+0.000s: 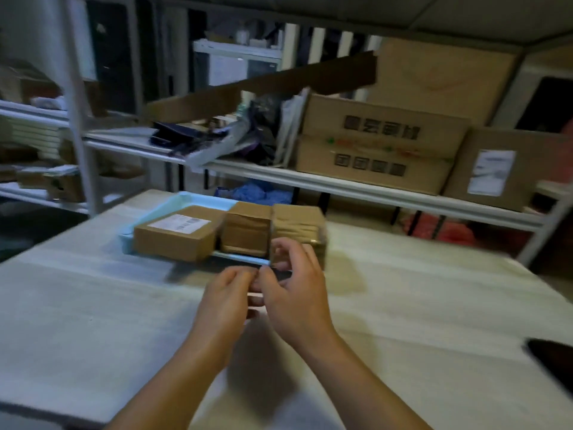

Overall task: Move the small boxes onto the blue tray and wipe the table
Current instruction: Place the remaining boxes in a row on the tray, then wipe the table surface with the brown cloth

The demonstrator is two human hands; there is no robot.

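Three small brown cardboard boxes in row on blue tray [161,209] at far side of tabletop [93,299]: labelled box [175,232] left, plain box [246,231] middle, taped box [297,226] right, overhanging tray's near edge. Left hand [221,302] and right hand [294,293] met before tray, fingers [279,252] curled, loosely spread; anything pinched indiscernible through blur. Dark object [552,358] cut off at right.
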